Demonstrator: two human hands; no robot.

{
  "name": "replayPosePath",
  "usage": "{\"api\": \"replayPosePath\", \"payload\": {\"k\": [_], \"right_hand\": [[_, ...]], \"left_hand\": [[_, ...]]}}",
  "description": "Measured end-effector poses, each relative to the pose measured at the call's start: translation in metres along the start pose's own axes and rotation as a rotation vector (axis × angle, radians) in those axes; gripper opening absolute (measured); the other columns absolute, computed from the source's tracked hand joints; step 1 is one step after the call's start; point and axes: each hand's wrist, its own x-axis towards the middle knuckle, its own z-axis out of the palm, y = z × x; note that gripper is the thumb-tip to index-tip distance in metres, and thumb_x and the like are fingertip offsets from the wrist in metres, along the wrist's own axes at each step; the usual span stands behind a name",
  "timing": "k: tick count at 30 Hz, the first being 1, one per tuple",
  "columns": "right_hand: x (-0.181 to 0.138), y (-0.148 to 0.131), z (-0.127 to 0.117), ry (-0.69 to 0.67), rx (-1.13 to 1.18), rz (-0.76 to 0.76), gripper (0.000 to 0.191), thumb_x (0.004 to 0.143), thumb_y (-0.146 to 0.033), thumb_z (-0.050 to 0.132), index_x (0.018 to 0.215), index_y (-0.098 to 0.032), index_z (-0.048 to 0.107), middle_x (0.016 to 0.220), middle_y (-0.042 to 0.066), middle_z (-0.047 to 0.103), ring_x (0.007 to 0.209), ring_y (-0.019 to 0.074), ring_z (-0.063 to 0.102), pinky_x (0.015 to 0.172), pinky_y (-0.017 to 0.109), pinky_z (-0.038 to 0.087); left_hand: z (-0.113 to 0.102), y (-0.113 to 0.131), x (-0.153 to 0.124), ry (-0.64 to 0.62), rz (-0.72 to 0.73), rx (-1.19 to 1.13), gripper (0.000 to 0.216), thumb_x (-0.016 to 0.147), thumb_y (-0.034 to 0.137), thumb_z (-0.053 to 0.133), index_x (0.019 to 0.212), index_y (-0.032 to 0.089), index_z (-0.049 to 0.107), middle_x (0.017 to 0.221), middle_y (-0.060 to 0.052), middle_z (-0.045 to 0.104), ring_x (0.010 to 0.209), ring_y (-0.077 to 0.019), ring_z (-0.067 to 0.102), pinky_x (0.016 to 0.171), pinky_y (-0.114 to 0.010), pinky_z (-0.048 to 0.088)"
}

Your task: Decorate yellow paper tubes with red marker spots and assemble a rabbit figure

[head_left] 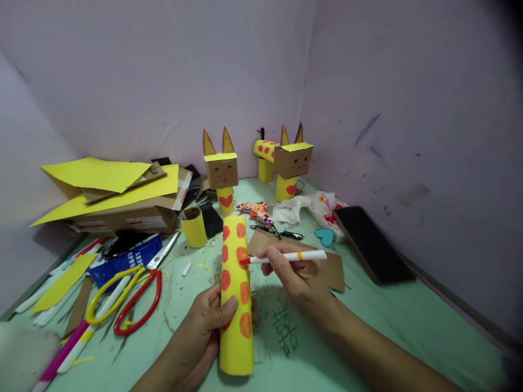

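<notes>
My left hand (204, 332) is wrapped round the lower half of a yellow paper tube (235, 337) with orange spots, holding it lengthwise above the green table (392, 321). My right hand (294, 275) pinches a white marker (286, 257) with an orange tip. The tip touches an orange spot on the tube's upper right side. Beneath my right hand lies a piece of brown cardboard (333, 269).
Two cardboard-headed animal figures (221, 171) (291, 163) stand at the back. A short yellow tube (193, 226), red and yellow scissors (137, 302), a cardboard box with yellow paper (118, 201), a dark phone (371, 245) and crumpled plastic (294, 209) lie around.
</notes>
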Motion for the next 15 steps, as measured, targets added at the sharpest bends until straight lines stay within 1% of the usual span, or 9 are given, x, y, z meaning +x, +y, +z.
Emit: {"api": "replayPosePath", "payload": {"k": [3, 7, 10, 15], "right_hand": [[0.0008, 0.0000, -0.0002, 0.003, -0.010, 0.016, 0.026, 0.087, -0.031, 0.049, 0.070, -0.018, 0.064, 0.057, -0.001, 0.058, 0.054, 0.0114, 0.054, 0.051, 0.023, 0.041], [0.0013, -0.0002, -0.0003, -0.003, -0.012, -0.025, 0.025, 0.087, -0.030, 0.050, 0.071, -0.018, 0.063, 0.062, 0.000, 0.060, 0.059, 0.0120, 0.056, 0.054, 0.023, 0.042], [0.0010, 0.0000, -0.0004, -0.006, -0.034, -0.016, 0.025, 0.088, -0.029, 0.049, 0.070, -0.018, 0.063, 0.059, -0.001, 0.059, 0.056, 0.0113, 0.055, 0.053, 0.022, 0.042], [-0.0011, 0.0015, -0.0015, -0.014, -0.048, -0.074, 0.021, 0.088, -0.028, 0.051, 0.076, -0.018, 0.065, 0.064, -0.001, 0.061, 0.060, 0.0119, 0.058, 0.055, 0.022, 0.044]], "left_hand": [[-0.0009, -0.0009, -0.0004, -0.003, 0.003, -0.002, 0.032, 0.063, 0.025, 0.077, 0.090, 0.012, 0.064, 0.070, -0.005, 0.066, 0.062, -0.0171, 0.061, 0.063, -0.030, 0.050], [-0.0004, -0.0014, -0.0003, -0.013, 0.001, -0.002, 0.030, 0.064, 0.024, 0.077, 0.088, 0.012, 0.064, 0.073, -0.006, 0.066, 0.064, -0.0173, 0.061, 0.064, -0.030, 0.049], [0.0008, -0.0006, 0.0000, -0.016, 0.003, -0.001, 0.028, 0.065, 0.024, 0.076, 0.087, 0.012, 0.064, 0.074, -0.006, 0.065, 0.064, -0.0167, 0.060, 0.063, -0.028, 0.048], [0.0021, 0.0001, -0.0003, -0.013, 0.015, 0.010, 0.030, 0.065, 0.024, 0.076, 0.090, 0.011, 0.064, 0.072, -0.006, 0.065, 0.064, -0.0168, 0.060, 0.061, -0.027, 0.048]]}}
